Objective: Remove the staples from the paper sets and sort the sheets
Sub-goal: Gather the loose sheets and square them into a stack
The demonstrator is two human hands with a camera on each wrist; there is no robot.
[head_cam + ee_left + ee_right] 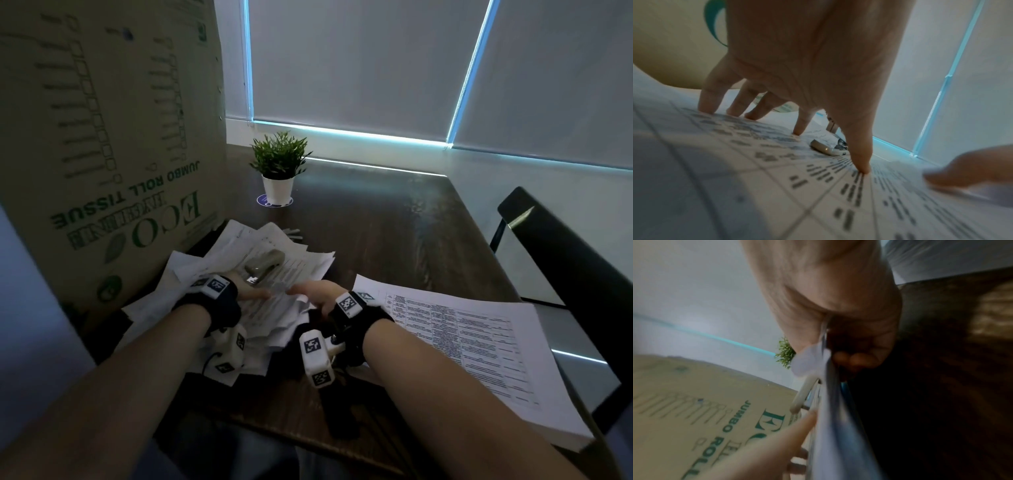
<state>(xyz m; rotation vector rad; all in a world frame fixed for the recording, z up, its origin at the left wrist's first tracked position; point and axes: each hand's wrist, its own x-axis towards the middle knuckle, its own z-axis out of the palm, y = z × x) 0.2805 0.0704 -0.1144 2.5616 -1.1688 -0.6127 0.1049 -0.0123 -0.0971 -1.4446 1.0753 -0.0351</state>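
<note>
A loose pile of printed paper sets [274, 246] lies on the dark table beside the cardboard box. My left hand [253, 294] rests on the top sheet [777, 186], its spread fingertips [797, 130] pressing the sheet down. My right hand [310, 291] pinches the right edge of that sheet [830, 426], thumb on top and fingers curled beneath. A grey stapler-like tool [263, 265] lies on the pile just beyond my left hand, and it also shows as the tool [823, 148] in the left wrist view. No staple is visible in any view.
A neat stack of printed sheets [462, 342] lies at the right, near the table edge. A tall cardboard box [102, 154] stands at the left. Farther back stands a potted plant [278, 171]. A black chair [565, 274] is at the right.
</note>
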